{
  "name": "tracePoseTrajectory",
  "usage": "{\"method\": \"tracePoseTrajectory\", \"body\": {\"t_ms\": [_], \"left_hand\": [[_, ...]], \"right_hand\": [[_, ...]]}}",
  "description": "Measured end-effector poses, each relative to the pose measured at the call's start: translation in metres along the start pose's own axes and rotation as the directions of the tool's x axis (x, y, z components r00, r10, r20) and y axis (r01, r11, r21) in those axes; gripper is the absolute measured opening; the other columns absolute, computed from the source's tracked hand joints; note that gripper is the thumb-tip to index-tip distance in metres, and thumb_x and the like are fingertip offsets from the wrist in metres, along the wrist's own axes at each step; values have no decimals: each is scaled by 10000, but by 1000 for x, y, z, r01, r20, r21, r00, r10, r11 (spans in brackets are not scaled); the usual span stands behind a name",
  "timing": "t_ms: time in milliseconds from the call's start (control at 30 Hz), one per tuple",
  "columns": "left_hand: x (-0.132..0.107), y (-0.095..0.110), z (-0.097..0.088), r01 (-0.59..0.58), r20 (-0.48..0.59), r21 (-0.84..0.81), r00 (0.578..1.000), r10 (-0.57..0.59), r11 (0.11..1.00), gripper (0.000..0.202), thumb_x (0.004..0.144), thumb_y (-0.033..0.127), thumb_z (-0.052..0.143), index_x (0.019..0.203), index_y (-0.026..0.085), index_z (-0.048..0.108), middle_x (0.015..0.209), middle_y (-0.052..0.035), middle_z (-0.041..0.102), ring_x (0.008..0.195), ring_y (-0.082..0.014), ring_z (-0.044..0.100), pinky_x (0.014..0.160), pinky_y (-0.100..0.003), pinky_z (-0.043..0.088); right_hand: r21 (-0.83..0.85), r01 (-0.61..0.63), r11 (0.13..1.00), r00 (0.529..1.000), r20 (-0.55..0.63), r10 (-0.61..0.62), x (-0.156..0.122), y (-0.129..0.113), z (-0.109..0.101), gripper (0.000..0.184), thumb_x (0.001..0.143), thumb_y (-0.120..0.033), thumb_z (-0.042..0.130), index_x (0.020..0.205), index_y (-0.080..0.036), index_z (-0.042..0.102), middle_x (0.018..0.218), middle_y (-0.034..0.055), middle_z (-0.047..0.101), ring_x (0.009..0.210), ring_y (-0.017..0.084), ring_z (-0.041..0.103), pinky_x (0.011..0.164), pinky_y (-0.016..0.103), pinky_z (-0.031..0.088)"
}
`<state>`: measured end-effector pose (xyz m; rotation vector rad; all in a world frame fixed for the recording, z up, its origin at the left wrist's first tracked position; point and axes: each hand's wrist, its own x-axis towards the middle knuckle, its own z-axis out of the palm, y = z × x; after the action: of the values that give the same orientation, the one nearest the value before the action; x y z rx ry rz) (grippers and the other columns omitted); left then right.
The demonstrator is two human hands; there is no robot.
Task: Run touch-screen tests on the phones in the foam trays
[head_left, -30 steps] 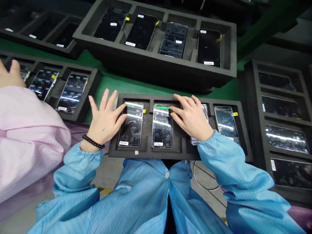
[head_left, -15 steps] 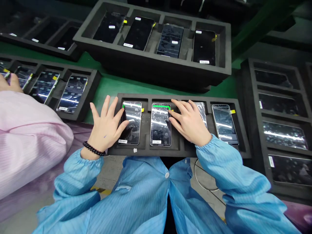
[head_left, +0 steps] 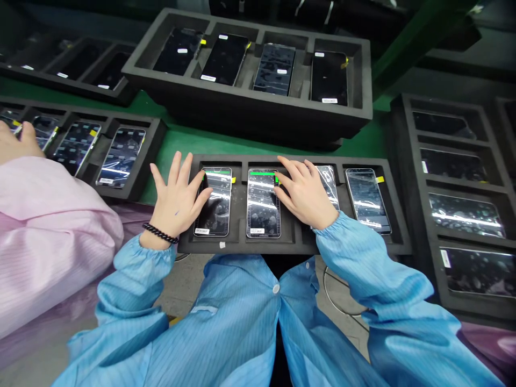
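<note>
In the head view, a black foam tray lies in front of me with several smartphones in its slots. My left hand is spread open at the leftmost phone; its index fingertip is at the upper left corner of the screen and the thumb is over the glass. A thin green bar runs along that screen's top. My right hand, fingers apart, has a fingertip at the upper right edge of the second phone, whose screen shows green along the top and right corner. It partly hides the third phone.
A fourth phone lies at the tray's right end. Behind stands a deeper foam tray of phones. More phone trays stand at left and right. A co-worker's hand and pink sleeve are at the left.
On the leftmost phone, the green has grown from a spot at the corner to a bar across the top. Both hands keep nearly the same places while the view shifts slightly.
</note>
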<state>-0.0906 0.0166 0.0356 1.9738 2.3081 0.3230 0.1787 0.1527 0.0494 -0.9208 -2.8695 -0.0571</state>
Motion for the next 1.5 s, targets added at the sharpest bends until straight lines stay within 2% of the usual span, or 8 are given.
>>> {"method": "tracePoseTrajectory", "body": {"t_ms": [133, 333, 600, 800, 1133, 1367, 1500], "left_hand": [[-14, 3, -2, -4, 10, 0, 1000, 4, 1000, 544, 1053, 547, 233, 1378, 232, 534, 1723, -105, 180, 1619, -350, 50, 1223, -753, -63], [-29, 3, 1, -21, 3, 24, 1000, 21, 999, 625, 1043, 558, 204, 1396, 182, 557, 1693, -189, 233, 1611, -383, 85, 1218, -784, -25], [-48, 7, 4, -12, 1, 13, 1000, 12, 1000, 632, 1036, 554, 241, 1424, 167, 555, 1691, -189, 241, 1604, -411, 91, 1224, -790, -12], [-65, 10, 6, -22, 5, 62, 1000, 22, 998, 652, 1044, 541, 214, 1434, 136, 545, 1681, -201, 261, 1608, -392, 96, 1224, -779, 17], [-94, 18, 3, 7, 29, 36, 1000, -8, 999, 579, 1049, 479, 275, 1512, 194, 473, 1690, -177, 249, 1607, -390, 106, 1216, -783, 41], [-115, 22, 2, -19, 9, 38, 1000, 18, 999, 589, 1050, 419, 338, 1622, 319, 239, 1706, -145, 220, 1613, -372, 87, 1207, -793, 56], [-123, 23, -1, -37, 17, 59, 999, 36, 998, 573, 1048, 418, 347, 1605, 294, 289, 1705, -151, 221, 1612, -374, 90, 1205, -795, 58]], "right_hand": [[1, 16, 1000, 1000, -10, -16, -11, -3, -2, 384, 1052, -328, 446, 1238, -104, 697, 1557, 173, 510, 1321, 329, 530, 1161, 574, 369], [21, 32, 999, 999, 7, -32, -23, -8, -6, 382, 1058, -317, 436, 1241, -104, 694, 1556, 153, 518, 1329, 322, 524, 1166, 577, 370], [37, 50, 998, 999, 10, -51, -40, -17, -10, 376, 1062, -311, 432, 1243, -116, 698, 1543, 154, 532, 1322, 312, 533, 1153, 572, 384], [48, 73, 996, 997, -8, -72, -55, -25, -12, 357, 1057, -305, 452, 1207, -110, 711, 1524, 154, 552, 1298, 308, 548, 1150, 575, 382], [77, 91, 993, 996, -26, -89, -72, -37, -17, 344, 1057, -289, 450, 1143, -119, 736, 1502, 151, 577, 1271, 308, 569, 1137, 577, 392], [71, 122, 990, 992, -50, -118, -83, -43, -21, 345, 1060, -288, 447, 1118, -141, 753, 1446, 152, 624, 1242, 298, 594, 1129, 566, 408], [61, 139, 988, 990, -43, -137, -87, -46, -25, 356, 1064, -286, 437, 1076, -146, 765, 1431, 146, 637, 1225, 291, 607, 1123, 560, 416]]}}
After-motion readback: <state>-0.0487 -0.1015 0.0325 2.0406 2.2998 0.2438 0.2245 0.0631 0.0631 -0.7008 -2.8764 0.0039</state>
